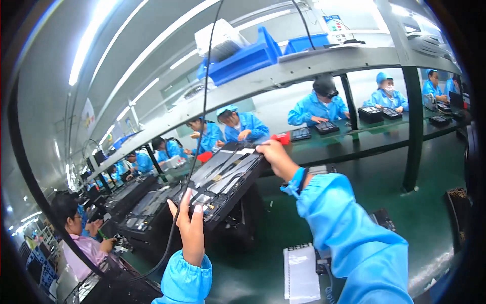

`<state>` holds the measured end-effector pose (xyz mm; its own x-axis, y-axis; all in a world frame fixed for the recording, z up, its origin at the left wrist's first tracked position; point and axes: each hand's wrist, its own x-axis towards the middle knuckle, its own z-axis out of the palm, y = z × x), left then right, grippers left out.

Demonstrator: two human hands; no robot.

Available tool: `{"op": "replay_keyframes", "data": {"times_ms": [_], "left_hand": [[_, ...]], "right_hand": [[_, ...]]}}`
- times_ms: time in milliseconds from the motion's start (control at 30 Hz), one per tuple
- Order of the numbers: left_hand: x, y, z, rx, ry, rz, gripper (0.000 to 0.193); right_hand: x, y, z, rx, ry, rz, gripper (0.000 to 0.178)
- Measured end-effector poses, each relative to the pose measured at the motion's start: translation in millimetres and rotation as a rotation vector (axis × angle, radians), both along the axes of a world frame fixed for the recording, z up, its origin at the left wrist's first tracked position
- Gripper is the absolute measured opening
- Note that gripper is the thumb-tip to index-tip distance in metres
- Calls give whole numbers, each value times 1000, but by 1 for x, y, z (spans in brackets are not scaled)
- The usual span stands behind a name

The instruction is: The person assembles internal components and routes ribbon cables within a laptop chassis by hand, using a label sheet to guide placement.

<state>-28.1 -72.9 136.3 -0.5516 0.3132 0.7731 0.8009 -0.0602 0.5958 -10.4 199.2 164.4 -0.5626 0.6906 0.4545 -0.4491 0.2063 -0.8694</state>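
Tilted above the bench, a black tray (238,188) carries flat grey panels with dark ribbon cables. My left hand (191,228) grips its near left end, fingers along the edge and thumb up over the rim. At the far right corner my right hand (277,158) is closed on the tray, with that arm stretched forward. Both sleeves are light blue. A thin black cable (204,101) hangs from above and crosses in front of the tray's left part. More black trays with similar panels form a stack (144,215) to the left, partly hidden behind the held tray.
A white ribbed sheet (301,273) lies on the green bench (273,228) near me. An overhead shelf (283,73) bears blue bins (243,61). Co-workers in blue sit across the bench; a person in pink (83,251) is at lower left. A dark post (412,131) stands right.
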Motion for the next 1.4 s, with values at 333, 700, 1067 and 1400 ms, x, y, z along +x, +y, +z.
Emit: {"op": "replay_keyframes", "data": {"times_ms": [333, 700, 1067, 1400], "left_hand": [[-6, -5, -40, -227, 107, 309, 47], [9, -9, -150, 99, 300, 50, 73], [51, 102, -114, -185, 204, -470, 24], [-74, 284, -154, -477, -328, -101, 80]], "right_hand": [[-92, 7, -49, 158, -126, -274, 25], [15, 112, -159, 1305, -1053, -490, 44], [55, 150, -195, 1577, -711, -626, 7], [127, 125, -165, 1304, -971, -326, 40]]}}
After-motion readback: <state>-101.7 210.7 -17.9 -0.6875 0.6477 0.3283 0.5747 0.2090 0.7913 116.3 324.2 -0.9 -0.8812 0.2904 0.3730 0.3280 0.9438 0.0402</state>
